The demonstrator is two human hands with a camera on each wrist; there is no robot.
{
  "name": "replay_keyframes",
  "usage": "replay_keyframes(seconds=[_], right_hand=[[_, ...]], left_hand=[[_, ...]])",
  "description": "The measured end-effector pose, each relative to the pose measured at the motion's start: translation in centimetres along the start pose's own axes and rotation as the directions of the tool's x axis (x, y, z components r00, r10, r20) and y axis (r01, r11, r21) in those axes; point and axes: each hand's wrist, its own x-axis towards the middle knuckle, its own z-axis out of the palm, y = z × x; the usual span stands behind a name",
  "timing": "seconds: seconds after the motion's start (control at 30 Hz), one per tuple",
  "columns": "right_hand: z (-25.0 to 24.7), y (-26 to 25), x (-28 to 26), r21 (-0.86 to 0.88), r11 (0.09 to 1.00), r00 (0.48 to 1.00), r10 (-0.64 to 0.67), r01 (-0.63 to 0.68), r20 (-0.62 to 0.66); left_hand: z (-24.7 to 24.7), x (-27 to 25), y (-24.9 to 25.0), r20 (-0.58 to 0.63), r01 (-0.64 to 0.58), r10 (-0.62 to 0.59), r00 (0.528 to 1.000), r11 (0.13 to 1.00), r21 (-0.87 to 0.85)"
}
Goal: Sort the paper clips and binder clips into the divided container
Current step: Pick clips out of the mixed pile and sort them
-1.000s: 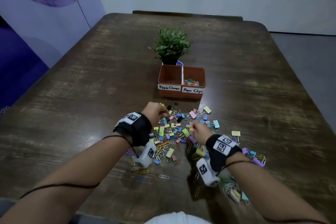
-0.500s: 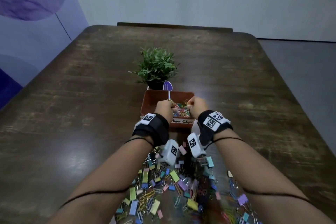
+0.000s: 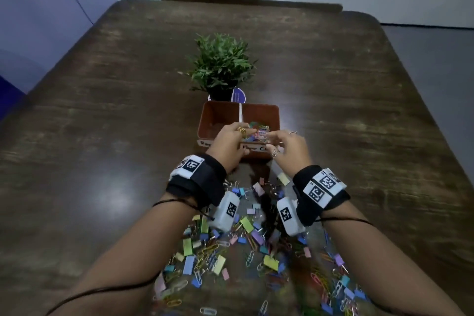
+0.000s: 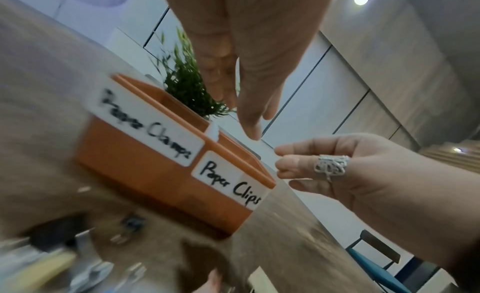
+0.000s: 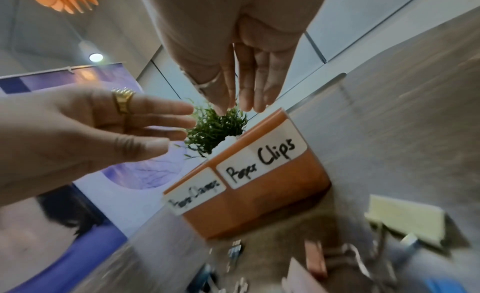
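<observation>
Orange rectangular plastic divided container [image 3: 272, 113] sits on the dark wood-grain bench [image 3: 102, 136], directly under the fingertips of both hands. Long axis runs across the person's front, left to right. A white divider [image 3: 240, 114] runs front to back and splits it in two. Handwritten labels face the person: "Paper Clamps" on the compartment beneath the left hand's side, "Paper Clips" [image 5: 261, 161] on the other. Coloured wire paper clips [image 3: 259, 127] lie in the Paper Clips compartment only; the other looks bare as far as it is visible.

Left hand [image 3: 230, 145]: fingers extended and relaxed over the Paper Clips side, holding nothing that I can see. Right hand [image 3: 289, 147]: fingers straight and spread, also with no visible load (wrist views show bare fingertips, but they are blurred).

Behind the wrists, toward the person, lies the mixed heap of pastel binder clips and loose paper clips [image 3: 243, 246]. A small green potted plant [image 3: 221, 64] stands just beyond the container.

Risks, my judgement: the left hand hovers close to the divider, so a release could stray into the wrong compartment; paper clips may tangle and drag others along; a wrist could knock the light container.
</observation>
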Motion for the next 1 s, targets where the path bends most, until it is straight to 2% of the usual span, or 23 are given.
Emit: replay_keyframes(seconds=[0.13,0.23,0.3,0.33,0.4,0.5,0.57,0.63,0.7,0.77,0.87,0.93,1.0], right_hand=[[1.4,-1.9,-6.3,-0.01,0.996,0.988,-0.092,0.094,0.128],[3.9,-2.3,-10.8,-0.015,0.983,0.951,-0.174,0.184,0.254],[5.6,-2.8,-13.4,-0.023,0.983,0.921,-0.165,0.184,0.352],[6.3,-3.3,-14.5,-0.027,0.982,0.904,-0.163,0.189,0.395],[8.0,-4.4,-16.6,-0.013,0.97,0.853,-0.205,0.241,0.48],[9.9,-6.8,-18.8,-0.007,0.939,0.75,-0.271,0.344,0.603],[10.8,-8.1,-19.7,-0.025,0.912,0.674,-0.285,0.41,0.681],[11.4,-8.9,-20.2,-0.082,0.888,0.624,-0.249,0.452,0.741],[12.0,-8.7,-20.2,-0.128,0.883,0.645,-0.224,0.452,0.73],[12.3,-8.2,-20.1,-0.225,0.875,0.715,-0.176,0.428,0.676],[11.9,-7.5,-19.9,-0.288,0.87,0.776,-0.154,0.4,0.612],[11.4,-7.2,-20.1,-0.237,0.895,0.798,-0.185,0.378,0.574],[11.0,-6.6,-20.6,-0.181,0.925,0.788,-0.168,0.334,0.592]], left_hand=[[-0.6,-9.9,-2.6,0.041,0.037,-0.038,0.998,0.999,0.01],[-0.7,-17.7,-4.8,-0.042,0.22,-0.22,0.974,0.975,-0.007],[-0.3,-22.1,-6.2,-0.079,0.343,-0.345,0.935,0.938,-0.043],[0.1,-23.9,-6.7,-0.069,0.363,-0.365,0.928,0.931,-0.042],[1.2,-26.9,-7.6,0.043,0.393,-0.393,0.919,0.92,0.004],[2.9,-29.8,-8.4,0.277,0.411,-0.4,0.873,0.912,0.023],[3.8,-30.7,-8.7,0.324,0.351,-0.354,0.877,0.934,0.069],[4.5,-30.8,-8.5,0.306,0.372,-0.378,0.874,0.925,0.08],[4.7,-30.7,-8.2,0.277,0.411,-0.429,0.86,0.903,0.122],[5.0,-30.3,-8.1,0.268,0.402,-0.44,0.857,0.896,0.187],[5.0,-29.8,-8.3,0.264,0.373,-0.433,0.862,0.894,0.248],[5.0,-29.3,-8.5,0.279,0.35,-0.425,0.861,0.894,0.281],[5.3,-28.8,-8.6,0.287,0.318,-0.398,0.871,0.904,0.287]])
